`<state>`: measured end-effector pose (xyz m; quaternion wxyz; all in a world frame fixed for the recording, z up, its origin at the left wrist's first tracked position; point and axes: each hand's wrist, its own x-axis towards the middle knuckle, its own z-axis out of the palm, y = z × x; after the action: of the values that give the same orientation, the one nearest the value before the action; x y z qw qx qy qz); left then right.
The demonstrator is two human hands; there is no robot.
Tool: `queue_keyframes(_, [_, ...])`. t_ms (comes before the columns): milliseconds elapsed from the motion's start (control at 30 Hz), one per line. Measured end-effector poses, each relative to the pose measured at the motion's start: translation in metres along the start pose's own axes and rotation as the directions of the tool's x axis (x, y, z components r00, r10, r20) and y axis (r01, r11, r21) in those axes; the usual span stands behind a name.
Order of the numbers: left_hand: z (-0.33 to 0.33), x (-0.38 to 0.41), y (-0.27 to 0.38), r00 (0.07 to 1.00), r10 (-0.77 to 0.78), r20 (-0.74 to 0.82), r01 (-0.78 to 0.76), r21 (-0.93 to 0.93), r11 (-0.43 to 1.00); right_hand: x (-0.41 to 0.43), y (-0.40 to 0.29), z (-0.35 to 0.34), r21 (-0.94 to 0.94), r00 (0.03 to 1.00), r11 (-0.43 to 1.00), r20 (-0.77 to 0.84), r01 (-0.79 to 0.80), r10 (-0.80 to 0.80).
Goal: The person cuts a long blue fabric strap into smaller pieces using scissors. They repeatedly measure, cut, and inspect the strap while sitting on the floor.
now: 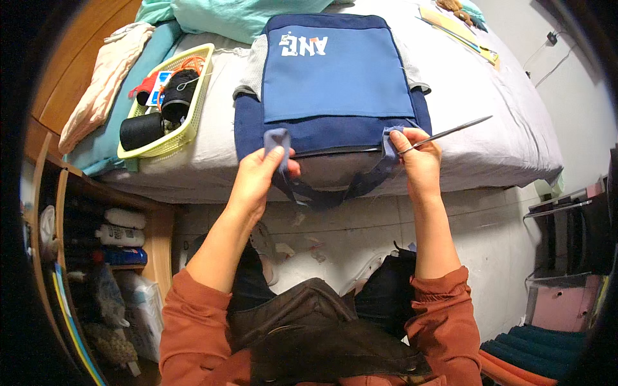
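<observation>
A blue fabric bag (pixel 338 72) lies on the bed with its open edge towards me, its front panel bearing white lettering. My left hand (pixel 263 171) pinches a pale blue fabric end (pixel 277 139) between thumb and fingers. Another pale blue, frayed fabric end (pixel 389 144) is held by my right hand (pixel 421 157). In that same hand is a slim metal tool that looks like scissors (pixel 454 131), its point directed away to the right. A dark blue strap (pixel 328 197) hangs in a loop between the hands, below the bed's edge.
On the left, a yellow plastic basket (pixel 200 91) holds black thread spools (pixel 141 131) and orange cord. A folded peach cloth (pixel 104 87) lies beyond it. Wooden shelves (pixel 159 260) stand lower left; stacked dark green cloth (pixel 536 350) sits lower right. Scraps (pixel 285 249) litter the floor.
</observation>
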<state>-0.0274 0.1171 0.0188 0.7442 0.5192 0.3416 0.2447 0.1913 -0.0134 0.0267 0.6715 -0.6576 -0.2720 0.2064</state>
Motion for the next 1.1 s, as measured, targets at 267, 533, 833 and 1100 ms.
queue_keyframes(267, [0.024,-0.043,-0.025,0.813,0.383,0.438,-0.581,0.57,0.582,-0.061,-0.026,0.009,0.314,0.936,0.935,0.349,-0.164,0.047])
queue_keyframes(533, [0.06,-0.081,-0.017,0.837,0.245,0.489,-0.328,0.09,0.94,-0.127,-0.027,0.015,0.447,0.915,0.879,0.401,-0.163,-0.035])
queue_keyframes(833, [0.051,-0.077,-0.016,0.891,0.085,0.446,-0.244,0.313,0.918,-0.111,-0.02,0.011,0.161,0.882,0.987,0.469,-0.026,-0.053])
queue_keyframes(1100, [0.047,-0.055,-0.03,0.862,-0.039,0.506,-0.141,0.313,0.939,-0.094,0.0,0.007,0.119,0.906,0.957,0.372,-0.263,0.203])
